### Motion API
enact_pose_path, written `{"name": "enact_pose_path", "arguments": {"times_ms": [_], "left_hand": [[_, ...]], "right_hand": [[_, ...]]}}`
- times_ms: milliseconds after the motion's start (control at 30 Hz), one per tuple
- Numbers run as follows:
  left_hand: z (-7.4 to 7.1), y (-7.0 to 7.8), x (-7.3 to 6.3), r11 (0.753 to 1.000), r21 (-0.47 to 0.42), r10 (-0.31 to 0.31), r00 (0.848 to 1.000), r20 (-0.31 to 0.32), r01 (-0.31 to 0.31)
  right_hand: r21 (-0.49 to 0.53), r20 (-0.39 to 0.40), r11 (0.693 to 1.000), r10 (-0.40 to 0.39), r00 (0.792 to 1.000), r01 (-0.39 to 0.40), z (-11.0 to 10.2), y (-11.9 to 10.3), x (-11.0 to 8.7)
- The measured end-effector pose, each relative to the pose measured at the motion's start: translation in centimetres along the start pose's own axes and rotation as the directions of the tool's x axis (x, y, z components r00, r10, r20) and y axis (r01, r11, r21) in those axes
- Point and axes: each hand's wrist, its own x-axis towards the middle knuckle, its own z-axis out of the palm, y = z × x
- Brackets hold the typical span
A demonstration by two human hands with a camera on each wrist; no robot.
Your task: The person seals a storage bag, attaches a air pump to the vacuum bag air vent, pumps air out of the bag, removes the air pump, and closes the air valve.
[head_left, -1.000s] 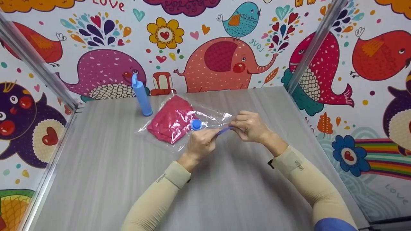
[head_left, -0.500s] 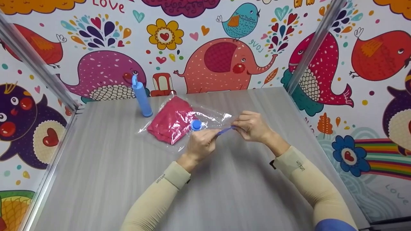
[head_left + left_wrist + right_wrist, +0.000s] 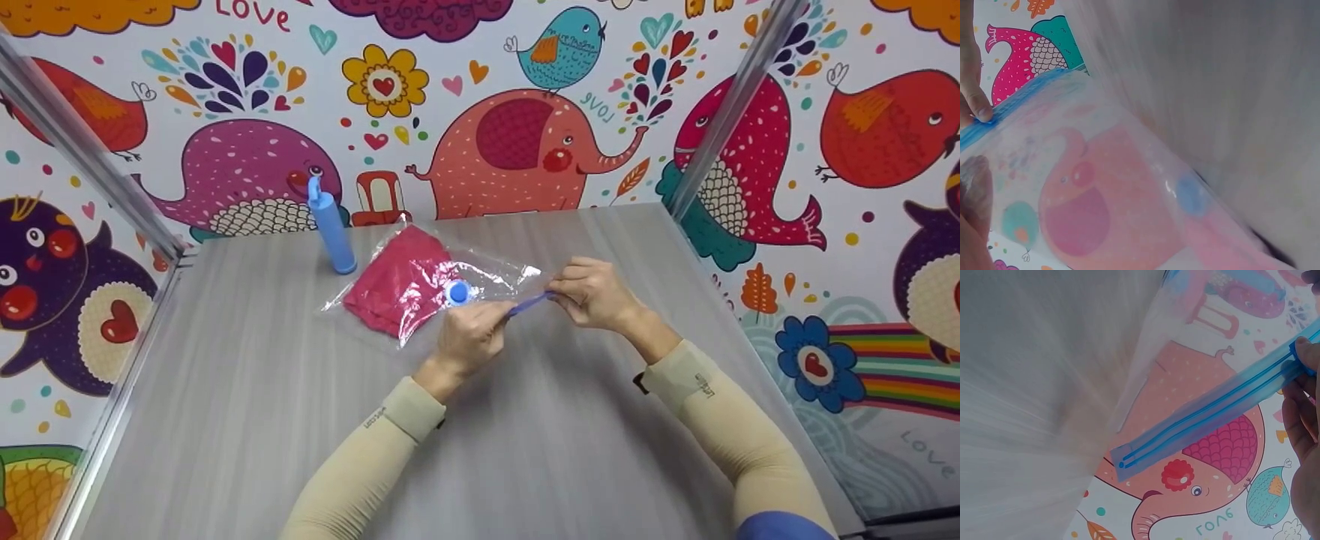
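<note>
A clear plastic storage bag (image 3: 491, 279) with a blue round valve (image 3: 458, 292) holds folded red cloth (image 3: 405, 277). Its blue zip strip (image 3: 1207, 410) runs between my hands, raised toward me. My left hand (image 3: 469, 334) pinches the strip; in the left wrist view, some fingers of that left hand (image 3: 972, 93) show at the strip and others are blurred behind the plastic. With thumb and fingertips, my right hand (image 3: 592, 292) pinches a small blue zip slider (image 3: 1299, 355) on the strip. Beyond it the strip's end hangs free in the right wrist view.
A light blue hand pump (image 3: 331, 232) stands upright left of the bag, near the back of the grey wood-grain table (image 3: 225, 390). Patterned wall panels (image 3: 510, 157) with metal edge rails (image 3: 90, 142) close in the back and both sides.
My right hand has slid a little to the right along the strip, so more blue strip shows between the hands. My left hand stays almost in place. The pump has not moved.
</note>
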Motion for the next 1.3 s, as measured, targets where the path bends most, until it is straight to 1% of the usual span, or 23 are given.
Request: {"name": "enact_pose_path", "arguments": {"times_ms": [133, 267, 500, 833, 1300], "left_hand": [[0.0, 0.0, 0.0, 1.000, 0.013, 0.010, 1.000, -0.009, -0.009], [0.1, 0.0, 0.0, 1.000, 0.028, 0.014, 1.000, -0.016, -0.013], [0.0, 0.1, -0.1, 1.000, 0.016, 0.011, 1.000, -0.013, -0.011], [-0.2, 0.2, 0.0, 1.000, -0.010, 0.014, 1.000, -0.008, -0.014], [-0.4, 0.3, 0.3, 1.000, 0.018, 0.010, 1.000, -0.020, -0.010]], "right_hand": [[-0.021, 0.006, 1.000, 0.020, 1.000, -0.020, 0.0, 0.1, -0.2], [-0.025, 0.010, 0.999, 0.024, 1.000, -0.024, 0.0, 0.2, -0.4], [-0.018, 0.013, 1.000, 0.021, 1.000, -0.021, -0.2, 0.3, -0.4], [-0.024, 0.032, 0.998, 0.050, 0.998, -0.050, -0.6, 0.6, -0.6], [-0.019, 0.026, 0.999, 0.047, 0.999, -0.047, -0.8, 1.3, -0.9]]}}
